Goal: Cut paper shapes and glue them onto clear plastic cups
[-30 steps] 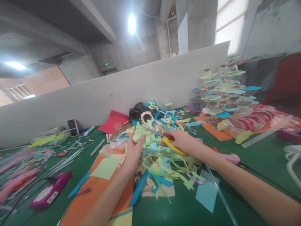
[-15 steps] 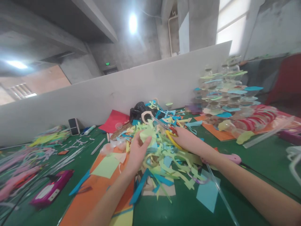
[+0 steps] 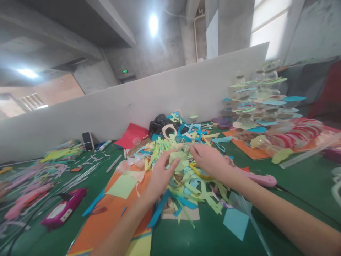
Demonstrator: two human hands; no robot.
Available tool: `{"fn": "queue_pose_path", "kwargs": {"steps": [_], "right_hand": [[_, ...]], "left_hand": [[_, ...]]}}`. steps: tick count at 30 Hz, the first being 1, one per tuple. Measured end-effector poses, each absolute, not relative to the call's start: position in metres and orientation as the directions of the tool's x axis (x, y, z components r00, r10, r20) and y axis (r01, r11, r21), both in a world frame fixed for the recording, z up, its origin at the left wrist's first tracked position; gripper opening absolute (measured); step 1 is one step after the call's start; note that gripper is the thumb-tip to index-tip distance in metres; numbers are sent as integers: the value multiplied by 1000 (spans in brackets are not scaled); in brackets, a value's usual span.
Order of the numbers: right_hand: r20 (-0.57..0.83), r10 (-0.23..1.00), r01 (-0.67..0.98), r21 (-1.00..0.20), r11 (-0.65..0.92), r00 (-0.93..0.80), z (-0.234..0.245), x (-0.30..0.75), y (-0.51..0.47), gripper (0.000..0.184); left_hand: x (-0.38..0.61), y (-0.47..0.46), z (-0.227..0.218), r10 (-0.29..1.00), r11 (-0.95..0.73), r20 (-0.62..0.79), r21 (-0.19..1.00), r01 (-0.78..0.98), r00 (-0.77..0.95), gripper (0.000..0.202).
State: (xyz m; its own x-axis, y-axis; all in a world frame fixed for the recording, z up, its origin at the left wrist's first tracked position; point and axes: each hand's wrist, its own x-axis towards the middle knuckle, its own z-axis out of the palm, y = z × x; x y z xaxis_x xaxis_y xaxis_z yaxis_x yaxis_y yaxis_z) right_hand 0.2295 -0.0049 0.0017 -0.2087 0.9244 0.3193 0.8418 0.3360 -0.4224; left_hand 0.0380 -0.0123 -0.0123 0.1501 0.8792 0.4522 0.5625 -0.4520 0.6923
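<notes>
My left hand (image 3: 163, 169) pinches a pale green piece of paper (image 3: 179, 159) between thumb and fingers, just above a heap of cut paper strips (image 3: 195, 186). Facing it is my right hand (image 3: 206, 158), its fingers bent together at the paper's far edge; what they grip is hidden. Below that palm shows the yellow handle of a pair of scissors (image 3: 199, 172). Most of the scissors is covered, and I cannot tell whether they hang from the hand or lie on the strips. A cream paper ring (image 3: 169, 131) rests on the heap behind.
Orange sheets (image 3: 106, 217) lie at left with a green square (image 3: 122, 185). A magenta box (image 3: 64, 209) with a cable stands farther left. A pink corded tool (image 3: 262, 179) lies right of my wrist. Stacked clear cups with paper discs (image 3: 266, 103) rise at back right.
The scissors' blades, pointing away from my right hand before, no longer show, and the yellow handle sits lower. My right fingers have come to the green paper. The view has shifted slightly.
</notes>
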Motion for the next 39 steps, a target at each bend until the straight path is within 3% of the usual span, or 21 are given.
{"fn": "queue_pose_path", "kwargs": {"steps": [5, 8, 11, 21, 31, 39], "right_hand": [[298, 898, 615, -654, 440, -324, 0, 223, -8, 47], [281, 888, 522, -728, 445, -364, -5, 221, -6, 50], [308, 857, 470, -734, 491, -414, -9, 225, 0, 38], [250, 882, 528, -723, 444, -400, -13, 233, 6, 32], [204, 918, 513, -778, 364, -341, -15, 234, 4, 41], [151, 929, 496, -810, 312, -338, -17, 237, 6, 42]], "left_hand": [[39, -13, -12, 936, -317, 351, 798, 512, 33, 42], [42, -15, -11, 948, -286, 318, 826, 485, 17, 44], [45, -14, -13, 955, -279, 296, 863, 421, 26, 43], [50, -10, -20, 986, -166, 153, 924, 344, 64, 48], [49, -11, -19, 993, -101, 65, 908, 406, 103, 46], [59, -14, -11, 994, 58, -81, 961, 272, 74, 47]]}}
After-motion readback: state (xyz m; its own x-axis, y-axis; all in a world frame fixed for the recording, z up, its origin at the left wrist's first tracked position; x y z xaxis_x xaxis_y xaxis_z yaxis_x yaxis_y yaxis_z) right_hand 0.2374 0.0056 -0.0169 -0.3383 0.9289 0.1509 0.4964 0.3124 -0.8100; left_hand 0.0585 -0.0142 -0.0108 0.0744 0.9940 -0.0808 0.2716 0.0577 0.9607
